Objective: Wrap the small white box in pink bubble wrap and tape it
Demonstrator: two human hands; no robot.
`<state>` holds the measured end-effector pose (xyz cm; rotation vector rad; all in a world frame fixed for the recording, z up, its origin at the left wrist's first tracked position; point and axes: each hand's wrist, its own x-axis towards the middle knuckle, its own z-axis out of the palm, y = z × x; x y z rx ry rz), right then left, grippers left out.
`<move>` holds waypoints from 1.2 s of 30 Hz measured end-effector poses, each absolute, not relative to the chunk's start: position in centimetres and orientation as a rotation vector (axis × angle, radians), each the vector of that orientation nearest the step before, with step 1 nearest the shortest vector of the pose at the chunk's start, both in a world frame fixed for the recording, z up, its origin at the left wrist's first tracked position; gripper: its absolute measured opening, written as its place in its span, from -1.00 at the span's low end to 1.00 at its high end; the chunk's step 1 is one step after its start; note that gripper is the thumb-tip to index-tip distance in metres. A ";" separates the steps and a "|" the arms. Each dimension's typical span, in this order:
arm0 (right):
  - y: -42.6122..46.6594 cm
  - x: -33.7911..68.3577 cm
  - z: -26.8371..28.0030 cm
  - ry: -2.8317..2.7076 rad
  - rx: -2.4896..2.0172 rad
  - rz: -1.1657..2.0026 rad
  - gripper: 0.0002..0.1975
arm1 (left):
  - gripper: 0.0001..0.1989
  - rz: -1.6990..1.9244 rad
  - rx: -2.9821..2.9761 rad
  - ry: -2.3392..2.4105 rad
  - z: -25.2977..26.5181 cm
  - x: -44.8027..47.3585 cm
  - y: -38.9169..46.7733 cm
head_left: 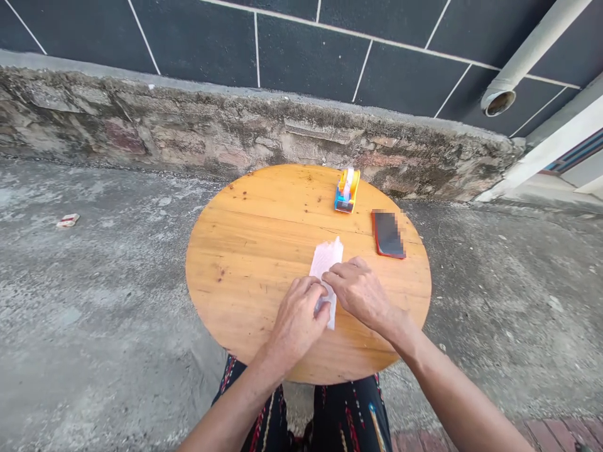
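Observation:
A strip of white tissue (325, 256), folded long and narrow with a ragged far end, lies on the round wooden table (245, 251). My left hand (301, 312) is at its near left side, the fingers curled and closed on the tissue. From the right, my right hand (362, 290) reaches over the middle of the strip, its fingers bent and pinching the tissue. The undersides of both hands' fingertips are partly hidden.
Towards the table's far edge stands a yellow and blue tape dispenser (347, 191) with a roll in it. A phone (389, 235) with a red edge lies at the right. Behind the table runs a low stone wall base (202, 135). A small crumpled packet (68, 220) lies on the concrete.

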<state>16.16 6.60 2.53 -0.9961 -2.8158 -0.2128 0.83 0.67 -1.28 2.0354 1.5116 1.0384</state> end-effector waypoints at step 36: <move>8.0 16.9 1.3 -2.697 -1.184 -0.097 -0.78 | -0.82 0.888 2.089 1.396 -0.4 -0.2 2.2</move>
